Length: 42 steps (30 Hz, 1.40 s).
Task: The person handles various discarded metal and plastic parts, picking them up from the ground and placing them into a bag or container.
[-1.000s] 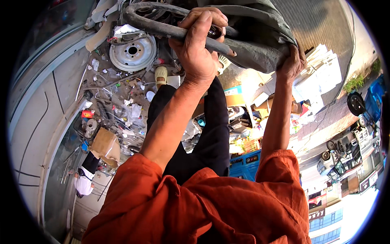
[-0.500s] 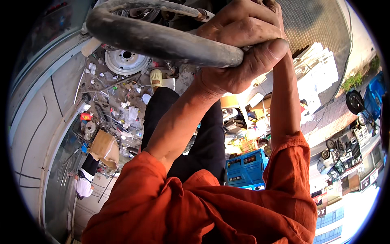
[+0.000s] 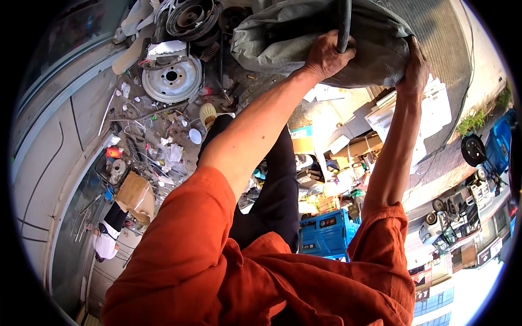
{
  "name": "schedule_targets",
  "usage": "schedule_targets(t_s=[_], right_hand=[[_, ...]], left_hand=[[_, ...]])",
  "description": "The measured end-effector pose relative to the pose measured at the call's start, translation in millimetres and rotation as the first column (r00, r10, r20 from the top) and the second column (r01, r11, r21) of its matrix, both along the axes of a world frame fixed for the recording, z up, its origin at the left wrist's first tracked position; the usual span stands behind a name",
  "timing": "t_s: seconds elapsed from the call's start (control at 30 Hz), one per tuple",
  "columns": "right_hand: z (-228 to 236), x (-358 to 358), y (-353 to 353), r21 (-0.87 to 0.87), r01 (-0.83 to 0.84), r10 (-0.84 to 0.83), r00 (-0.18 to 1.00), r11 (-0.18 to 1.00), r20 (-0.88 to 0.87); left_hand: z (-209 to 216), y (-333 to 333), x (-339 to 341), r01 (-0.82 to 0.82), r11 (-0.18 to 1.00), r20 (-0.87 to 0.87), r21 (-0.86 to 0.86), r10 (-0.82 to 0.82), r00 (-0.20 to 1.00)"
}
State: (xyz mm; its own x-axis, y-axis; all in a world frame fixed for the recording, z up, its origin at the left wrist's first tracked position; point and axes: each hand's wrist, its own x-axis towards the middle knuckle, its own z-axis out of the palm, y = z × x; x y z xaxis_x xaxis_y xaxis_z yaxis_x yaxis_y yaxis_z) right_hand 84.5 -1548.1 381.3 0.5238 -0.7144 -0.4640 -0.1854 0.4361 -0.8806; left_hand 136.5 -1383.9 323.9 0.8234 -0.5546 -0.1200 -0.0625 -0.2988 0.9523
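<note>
A large grey-green fabric sack (image 3: 380,61) hangs at the top middle with its dark mouth gaping. My right hand (image 3: 415,68) is closed on the sack's right rim. In front of the sack, my left hand (image 3: 329,54) has its fingers wrapped round the lower end of a black rubber hose (image 3: 345,23). The hose stands upright against the sack, and its upper part runs out of the picture. What lies inside the sack is hidden in shadow.
A white wheel rim (image 3: 172,80) and rusty round metal parts (image 3: 190,16) lie upper left. Scrap litters the ground near a cardboard box (image 3: 137,196). White flat sheets (image 3: 435,106) are stacked right. A blue vehicle (image 3: 324,233) and a person in white (image 3: 107,243) are farther off.
The bent hose has moved away from close before me, up and right, to the sack. My hands, together before, have parted. The sack has come into view in my right hand.
</note>
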Motion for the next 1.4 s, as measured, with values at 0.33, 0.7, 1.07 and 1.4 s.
schedule_targets(t_s=[0.33,0.7,1.07,1.4], right_hand=[[1,-61,38,0.336,-0.343,0.391,0.916,0.877,-0.086],[-16,-11,-8,0.236,0.194,-0.24,0.953,0.952,0.185],[-20,-12,-15,0.411,0.03,-0.161,0.943,0.911,0.29],[98,23,10,-0.088,-0.075,0.086,0.989,0.993,0.121]], left_hand=[[-13,33,54,-0.032,0.999,-0.079,0.007,0.032,0.996],[-79,24,-25,0.22,0.879,0.021,0.423,-0.252,0.967],[-39,167,50,0.254,0.541,-0.466,0.802,0.3,0.832],[139,207,158,-0.29,0.902,-0.07,0.319,0.327,0.942]])
